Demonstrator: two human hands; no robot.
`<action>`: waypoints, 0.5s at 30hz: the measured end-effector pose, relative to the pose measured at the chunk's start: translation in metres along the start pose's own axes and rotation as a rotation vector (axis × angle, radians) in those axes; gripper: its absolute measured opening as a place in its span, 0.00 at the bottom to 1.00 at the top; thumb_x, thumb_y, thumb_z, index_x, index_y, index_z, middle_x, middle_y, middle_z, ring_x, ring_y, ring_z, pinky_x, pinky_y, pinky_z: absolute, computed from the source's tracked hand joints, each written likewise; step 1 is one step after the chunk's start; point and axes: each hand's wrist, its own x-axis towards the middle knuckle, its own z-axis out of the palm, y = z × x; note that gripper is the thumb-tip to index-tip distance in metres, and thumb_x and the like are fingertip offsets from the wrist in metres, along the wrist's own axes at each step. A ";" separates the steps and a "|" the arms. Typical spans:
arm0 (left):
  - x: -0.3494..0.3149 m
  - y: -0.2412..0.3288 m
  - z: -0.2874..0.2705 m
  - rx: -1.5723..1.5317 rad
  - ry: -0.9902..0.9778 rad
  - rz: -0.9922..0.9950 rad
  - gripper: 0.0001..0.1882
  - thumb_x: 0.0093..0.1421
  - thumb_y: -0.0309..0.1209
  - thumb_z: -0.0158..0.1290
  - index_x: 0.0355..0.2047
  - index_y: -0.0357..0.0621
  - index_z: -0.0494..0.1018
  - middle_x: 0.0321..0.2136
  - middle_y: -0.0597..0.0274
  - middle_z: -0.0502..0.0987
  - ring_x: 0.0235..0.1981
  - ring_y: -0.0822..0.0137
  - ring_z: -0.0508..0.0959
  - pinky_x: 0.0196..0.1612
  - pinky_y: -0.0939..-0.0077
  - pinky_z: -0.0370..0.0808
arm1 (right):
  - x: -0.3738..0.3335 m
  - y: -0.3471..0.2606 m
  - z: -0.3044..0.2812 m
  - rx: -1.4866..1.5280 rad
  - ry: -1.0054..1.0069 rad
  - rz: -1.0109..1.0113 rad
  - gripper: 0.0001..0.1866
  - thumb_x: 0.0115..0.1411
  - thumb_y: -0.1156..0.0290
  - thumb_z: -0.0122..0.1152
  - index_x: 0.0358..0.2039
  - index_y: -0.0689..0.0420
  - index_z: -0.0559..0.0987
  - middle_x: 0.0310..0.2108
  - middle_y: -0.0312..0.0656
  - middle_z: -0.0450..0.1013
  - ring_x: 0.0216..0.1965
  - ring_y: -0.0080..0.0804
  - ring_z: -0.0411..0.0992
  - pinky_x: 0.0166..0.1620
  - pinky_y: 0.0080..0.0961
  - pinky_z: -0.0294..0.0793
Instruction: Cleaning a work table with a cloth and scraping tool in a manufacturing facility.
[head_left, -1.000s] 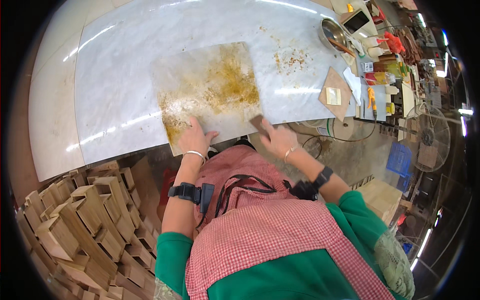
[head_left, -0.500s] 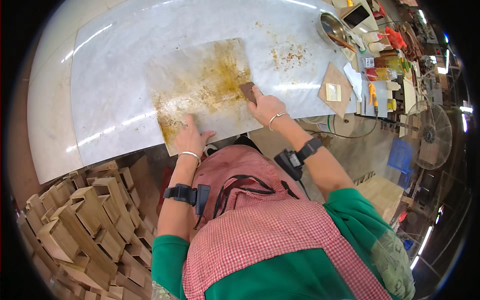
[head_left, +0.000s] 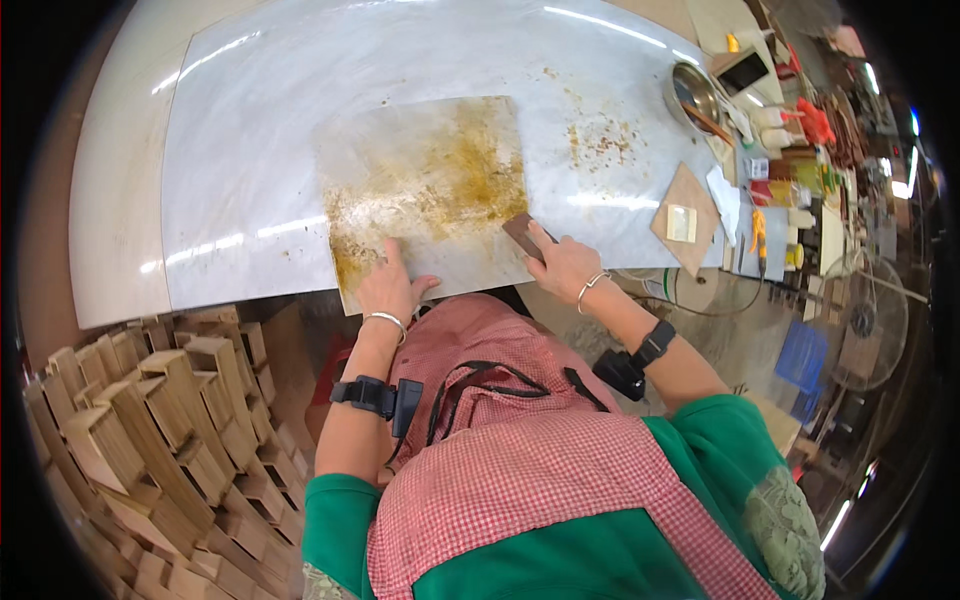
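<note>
A thin square sheet [head_left: 400,140], smeared with yellow-brown stains, lies flat on the pale smooth tabletop [head_left: 250,130]. On its near left corner rests my left hand [head_left: 388,287], forefinger stretched out and thumb apart, holding nothing. My right hand [head_left: 568,268] grips a small flat brown rectangular piece [head_left: 522,236] at the sheet's near right edge. Its forefinger is laid along the piece. I cannot make out the piece's material. Dark brown crumbs and stains [head_left: 605,145] are scattered on the table right of the sheet.
Toward the right lie a brown square board [head_left: 667,235] with a pale patch, a white cloth [head_left: 724,200], an orange-handled tool [head_left: 758,235] with a cord, and a metal bowl [head_left: 695,88]. Bottles line the table's right end. Stacked wooden pieces [head_left: 165,430] stand lower left; a fan [head_left: 865,320] stands right.
My right hand has drawn the brown piece toward me along the sheet's right edge. My left hand stays on the near left corner. The whole view has shifted slightly.
</note>
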 end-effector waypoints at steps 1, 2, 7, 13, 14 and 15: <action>-0.001 0.000 0.000 0.000 0.028 0.031 0.42 0.42 0.51 0.60 0.50 0.42 0.54 0.32 0.44 0.73 0.32 0.48 0.75 0.31 0.60 0.72 | 0.008 0.005 -0.006 0.040 -0.045 -0.037 0.31 0.56 0.53 0.44 0.59 0.49 0.56 0.32 0.56 0.72 0.33 0.53 0.72 0.37 0.46 0.70; -0.002 0.001 0.000 -0.003 0.027 0.021 0.42 0.42 0.51 0.60 0.50 0.42 0.54 0.32 0.44 0.73 0.32 0.48 0.75 0.31 0.60 0.72 | 0.011 0.009 -0.011 0.084 -0.090 -0.065 0.32 0.56 0.52 0.44 0.59 0.49 0.55 0.32 0.57 0.71 0.33 0.53 0.72 0.37 0.46 0.70; -0.003 0.000 0.004 -0.043 0.068 -0.008 0.38 0.43 0.48 0.61 0.47 0.42 0.56 0.34 0.45 0.73 0.33 0.47 0.75 0.32 0.60 0.72 | -0.007 0.020 0.001 -0.001 -0.053 -0.152 0.32 0.55 0.53 0.45 0.59 0.49 0.56 0.32 0.58 0.71 0.32 0.54 0.72 0.37 0.45 0.71; -0.011 0.004 0.004 -0.134 0.120 -0.040 0.33 0.44 0.46 0.60 0.44 0.43 0.58 0.34 0.46 0.73 0.31 0.47 0.75 0.30 0.58 0.71 | -0.001 0.029 -0.003 -0.062 -0.124 -0.259 0.33 0.54 0.54 0.47 0.60 0.48 0.54 0.31 0.55 0.70 0.30 0.50 0.72 0.34 0.45 0.71; -0.019 0.003 0.011 -0.128 0.127 -0.089 0.33 0.44 0.46 0.60 0.44 0.43 0.58 0.34 0.46 0.73 0.31 0.47 0.75 0.30 0.58 0.71 | 0.000 0.030 -0.007 -0.084 -0.140 -0.325 0.33 0.54 0.55 0.48 0.60 0.48 0.54 0.32 0.55 0.70 0.29 0.50 0.72 0.34 0.44 0.72; -0.026 0.004 0.016 -0.125 0.179 -0.086 0.32 0.44 0.48 0.59 0.43 0.46 0.59 0.30 0.47 0.74 0.29 0.47 0.75 0.29 0.59 0.71 | -0.003 0.027 -0.014 -0.109 -0.150 -0.374 0.34 0.53 0.56 0.48 0.60 0.47 0.54 0.32 0.55 0.69 0.29 0.50 0.72 0.33 0.43 0.72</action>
